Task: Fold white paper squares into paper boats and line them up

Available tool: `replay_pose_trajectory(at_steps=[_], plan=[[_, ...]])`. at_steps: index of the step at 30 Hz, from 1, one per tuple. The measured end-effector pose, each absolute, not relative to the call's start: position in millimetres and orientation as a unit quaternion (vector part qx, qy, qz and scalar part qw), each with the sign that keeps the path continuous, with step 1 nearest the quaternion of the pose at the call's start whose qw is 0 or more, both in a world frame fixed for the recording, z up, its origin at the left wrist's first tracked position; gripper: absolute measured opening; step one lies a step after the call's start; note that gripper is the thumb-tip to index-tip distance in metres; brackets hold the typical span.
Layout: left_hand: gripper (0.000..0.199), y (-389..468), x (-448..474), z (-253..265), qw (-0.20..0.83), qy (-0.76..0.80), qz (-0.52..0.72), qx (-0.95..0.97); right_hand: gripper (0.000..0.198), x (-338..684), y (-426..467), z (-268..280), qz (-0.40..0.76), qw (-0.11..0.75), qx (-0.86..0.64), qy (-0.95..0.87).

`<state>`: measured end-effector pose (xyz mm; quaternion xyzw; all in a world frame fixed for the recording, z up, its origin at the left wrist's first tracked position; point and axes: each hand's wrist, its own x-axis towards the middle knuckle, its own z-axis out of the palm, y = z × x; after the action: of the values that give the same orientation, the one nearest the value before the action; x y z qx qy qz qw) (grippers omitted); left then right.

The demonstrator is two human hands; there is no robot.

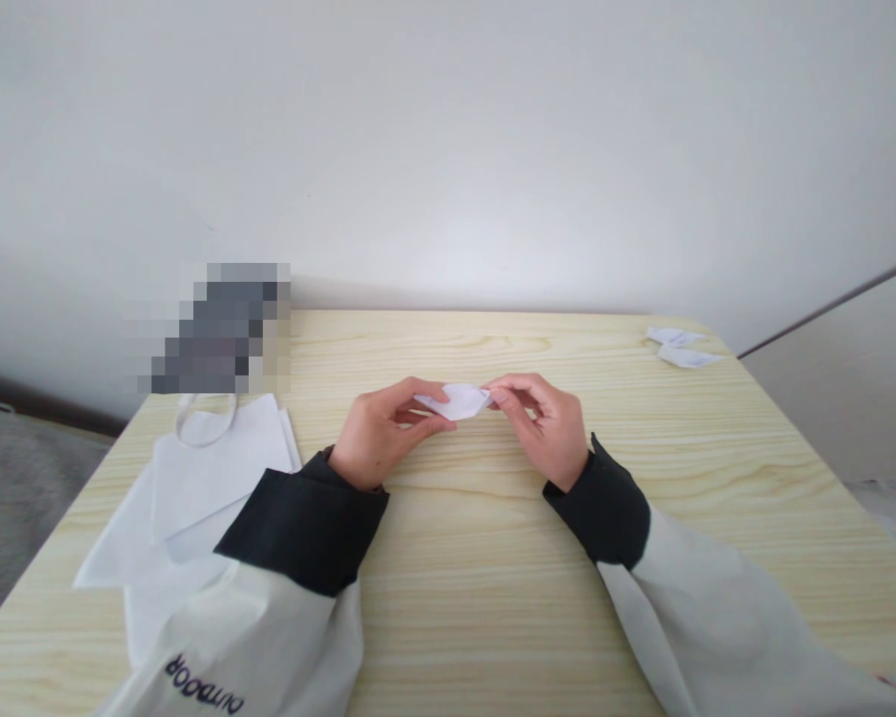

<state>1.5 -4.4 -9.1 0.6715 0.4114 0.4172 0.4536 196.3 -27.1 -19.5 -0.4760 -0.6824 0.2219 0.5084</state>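
Between my two hands is a small folded white paper [464, 401], long and boat-shaped with pointed ends. My left hand [389, 426] pinches its left end, the thumb below and the fingers behind and above. At the right tip, my right hand [544, 420] closes thumb and forefinger on the paper. The paper is held over the middle of the wooden table [478, 597]; whether it touches the tabletop I cannot tell. Parts of its left end are hidden by my fingers.
Loose white sheets [216, 478] lie at the left, partly under my left sleeve, with a white ring-shaped band [206, 441] on them. A dark pixelated object [220, 334] stands behind. Two folded white papers [683, 356] lie at the far right corner. A wall [478, 179] borders the table's back.
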Motion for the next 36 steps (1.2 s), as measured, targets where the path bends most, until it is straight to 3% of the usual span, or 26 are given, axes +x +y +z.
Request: replay_pose_trajectory(at_steps=[4, 14, 18, 25, 36], plan=[[0.022, -4, -2, -7, 0.383, 0.441, 0.407, 0.703, 0.015, 199, -26, -21, 0.254, 0.473, -0.421, -0.731], [0.021, -3, -5, -7, 0.339, 0.469, 0.354, 0.735, 0.031, 202, -22, -23, 0.233, 0.455, -0.36, -0.781], [0.023, -3, -5, -7, 0.365, 0.478, 0.357, 0.715, 0.008, 204, -21, -21, 0.208, 0.444, -0.383, -0.783], [0.023, -3, -1, -9, 0.459, 0.477, 0.395, 0.637, 0.016, 201, -21, -21, 0.29, 0.472, -0.468, -0.689], [0.022, -4, 4, -4, 0.526, 0.471, 0.415, 0.574, 0.02, 196, -16, -26, 0.379, 0.513, -0.461, -0.617]])
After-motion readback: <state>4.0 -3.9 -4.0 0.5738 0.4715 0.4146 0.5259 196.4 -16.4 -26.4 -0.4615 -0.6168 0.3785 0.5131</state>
